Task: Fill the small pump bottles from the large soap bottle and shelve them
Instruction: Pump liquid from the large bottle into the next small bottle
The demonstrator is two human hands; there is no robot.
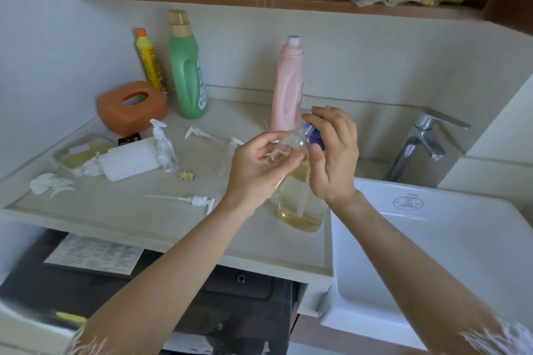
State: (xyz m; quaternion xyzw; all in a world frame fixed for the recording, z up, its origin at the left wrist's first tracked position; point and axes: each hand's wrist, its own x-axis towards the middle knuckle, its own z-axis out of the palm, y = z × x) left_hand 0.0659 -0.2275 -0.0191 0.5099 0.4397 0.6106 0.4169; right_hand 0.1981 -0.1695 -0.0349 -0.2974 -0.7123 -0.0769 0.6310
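Observation:
My left hand [259,167] grips a small clear bottle [288,144], tilted, above the counter. My right hand [331,153] holds the dark blue cap [315,135] at the bottle's neck. Right below the hands stands the large clear soap bottle [301,204] with yellow liquid low in it. Another small clear pump bottle [165,150] stands upright to the left. Two loose white pump heads lie on the counter, one near the front [193,200] and one further back [202,133].
A pink bottle [288,86], green bottle [187,72] and yellow bottle [150,60] stand by the wall, with an orange tissue box [132,106]. A white sink [432,253] and tap [424,141] lie to the right. Wooden shelves [259,0] hang above.

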